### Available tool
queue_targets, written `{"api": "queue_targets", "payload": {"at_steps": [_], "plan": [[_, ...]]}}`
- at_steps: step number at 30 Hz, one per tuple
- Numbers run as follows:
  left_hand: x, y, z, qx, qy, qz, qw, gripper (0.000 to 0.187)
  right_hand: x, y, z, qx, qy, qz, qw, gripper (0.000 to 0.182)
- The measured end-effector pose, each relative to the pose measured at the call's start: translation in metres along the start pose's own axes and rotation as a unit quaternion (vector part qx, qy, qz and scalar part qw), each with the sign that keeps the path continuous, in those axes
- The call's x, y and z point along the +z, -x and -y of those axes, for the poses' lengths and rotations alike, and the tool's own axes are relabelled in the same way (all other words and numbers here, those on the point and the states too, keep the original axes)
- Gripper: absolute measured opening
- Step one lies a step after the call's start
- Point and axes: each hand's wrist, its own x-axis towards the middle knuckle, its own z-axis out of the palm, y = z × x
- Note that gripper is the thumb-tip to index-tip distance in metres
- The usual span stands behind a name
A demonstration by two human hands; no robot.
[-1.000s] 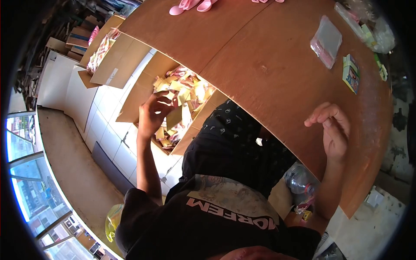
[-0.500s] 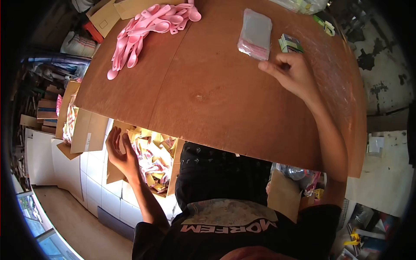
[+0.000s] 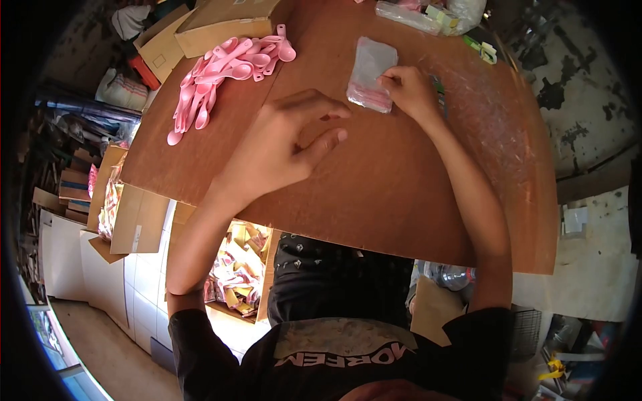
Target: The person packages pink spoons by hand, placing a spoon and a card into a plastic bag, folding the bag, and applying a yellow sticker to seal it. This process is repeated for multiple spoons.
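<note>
A stack of clear plastic bags (image 3: 372, 63) with pinkish lower edges lies on the brown wooden table. My right hand (image 3: 411, 92) is at its right edge, thumb and forefinger pinched at the top bag; the exact grip is hard to see. Over the middle of the table hovers my left hand (image 3: 291, 137), its fingers curved and apart from the thumb, holding nothing. A heap of pink plastic spoons (image 3: 227, 67) lies at the far left. Behind my right wrist, a small green-and-white pack (image 3: 439, 93) is mostly hidden.
Cardboard boxes (image 3: 231, 27) stand behind the spoons. Below the table's front edge, an open carton (image 3: 264, 267) holds many small yellow and red packets. Clear plastic film (image 3: 498, 134) covers the table's right side. A bulky plastic bag (image 3: 465, 13) sits at the far edge.
My left hand has risen from beside the packet carton to above the table. My right hand has shifted left onto the bag stack. The view has tilted slightly.
</note>
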Motion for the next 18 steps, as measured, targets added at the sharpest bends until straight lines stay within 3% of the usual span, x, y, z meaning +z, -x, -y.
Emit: {"api": "queue_targets", "payload": {"at_steps": [1, 6, 8, 9, 11, 12, 14, 15, 16, 18], "plan": [[0.003, -0.009, 0.011, 0.0, -0.029, 0.034, 0.999, 0.021, -0.003, 0.004, 0.003, -0.014, -0.025, -0.03, 0.999, 0.015], [0.024, -0.033, 0.045, 0.019, -0.102, 0.005, 0.995, 0.036, -0.032, 0.026, 0.028, -0.106, -0.045, -0.094, 0.989, 0.011], [0.031, -0.034, 0.041, 0.073, -0.156, -0.062, 0.983, 0.04, -0.049, 0.044, 0.046, -0.147, -0.092, -0.007, 0.985, 0.014], [0.032, -0.034, 0.038, 0.073, -0.154, -0.065, 0.983, 0.04, -0.058, 0.054, 0.055, -0.148, -0.089, -0.007, 0.985, 0.014], [0.032, -0.031, 0.033, 0.19, -0.148, -0.035, 0.97, 0.032, -0.069, 0.069, 0.067, -0.122, -0.211, 0.102, 0.965, 0.018], [0.031, -0.027, 0.031, 0.189, -0.146, -0.034, 0.97, 0.032, -0.072, 0.069, 0.061, -0.12, -0.21, 0.103, 0.965, 0.018], [0.025, -0.017, 0.027, 0.126, -0.028, 0.02, 0.991, 0.023, -0.081, 0.063, 0.04, -0.16, -0.133, 0.129, 0.97, 0.019], [0.02, -0.014, 0.014, 0.042, 0.05, 0.018, 0.998, 0.014, -0.089, 0.061, 0.036, -0.087, -0.102, 0.141, 0.981, 0.016], [0.021, -0.007, 0.011, 0.044, 0.052, 0.019, 0.998, 0.014, -0.091, 0.058, 0.022, -0.085, -0.1, 0.139, 0.981, 0.016], [0.022, 0.005, 0.007, -0.092, 0.179, -0.055, 0.978, 0.013, -0.087, 0.05, -0.018, -0.119, 0.078, 0.044, 0.989, 0.013]]}}
